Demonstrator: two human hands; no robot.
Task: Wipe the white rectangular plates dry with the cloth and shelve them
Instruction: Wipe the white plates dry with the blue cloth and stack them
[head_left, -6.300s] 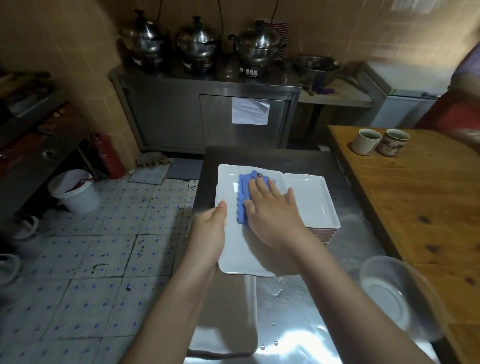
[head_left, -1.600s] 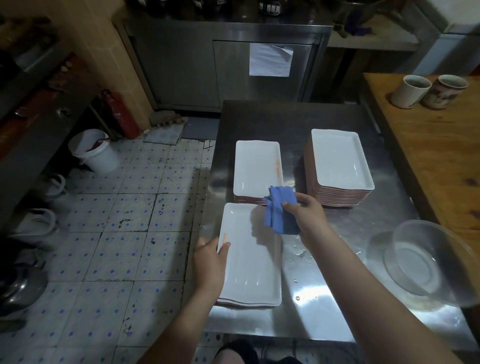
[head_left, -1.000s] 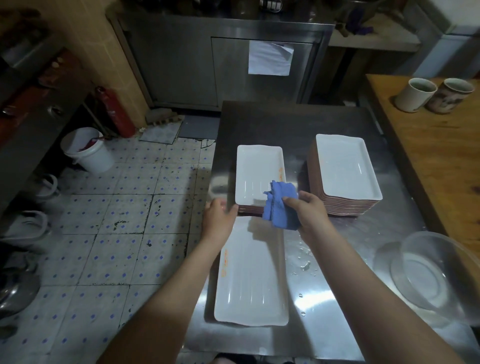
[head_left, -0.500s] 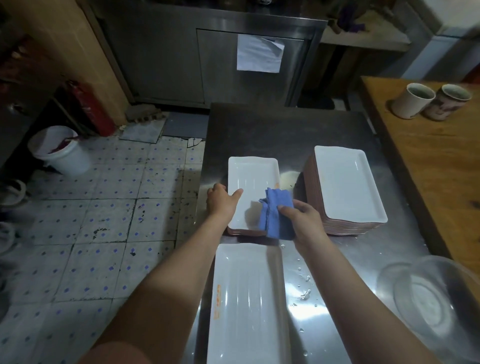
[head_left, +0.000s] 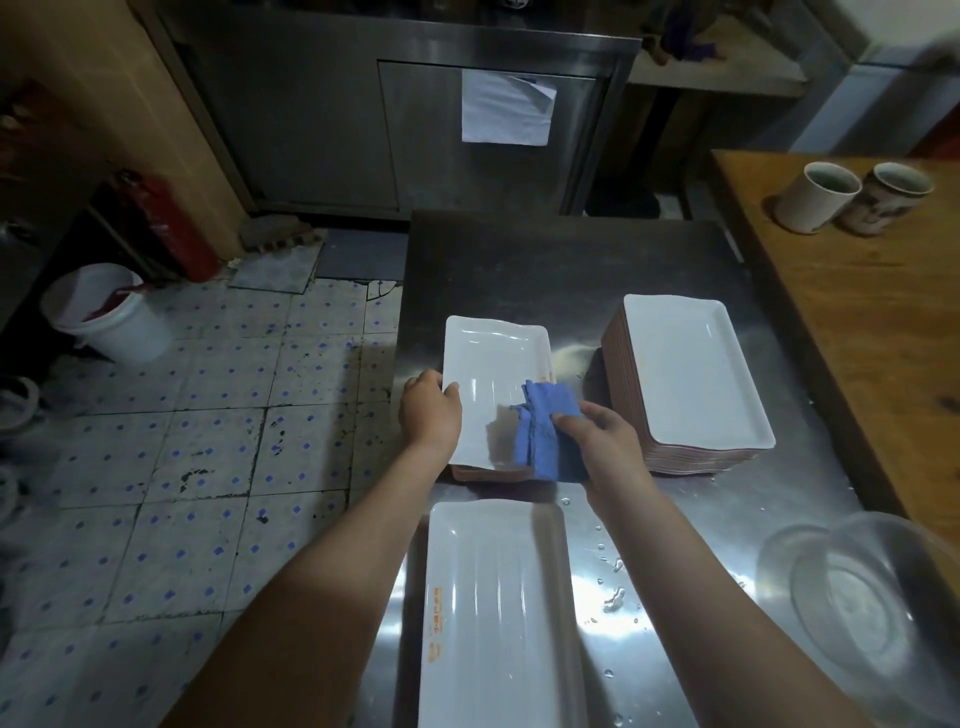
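Observation:
On the steel table (head_left: 545, 270) lie three groups of white rectangular plates. My left hand (head_left: 430, 413) grips the left edge of the top plate (head_left: 491, 364) of a low stack in the middle. My right hand (head_left: 602, 441) holds a folded blue cloth (head_left: 545, 431) over that plate's near right corner. A tall stack of plates (head_left: 685, 379) stands to the right. A long white plate (head_left: 493, 613) with orange print lies nearest me.
A clear glass bowl (head_left: 872, 613) sits at the table's near right. Water drops dot the steel near it. Two mugs (head_left: 852, 197) stand on the wooden table (head_left: 857, 312) at right. A white bucket (head_left: 104, 312) and a red extinguisher (head_left: 161, 223) stand on the tiled floor at left.
My left hand left the long near plate and took the left edge of the middle stack's top plate. My right hand carried the cloth onto that plate.

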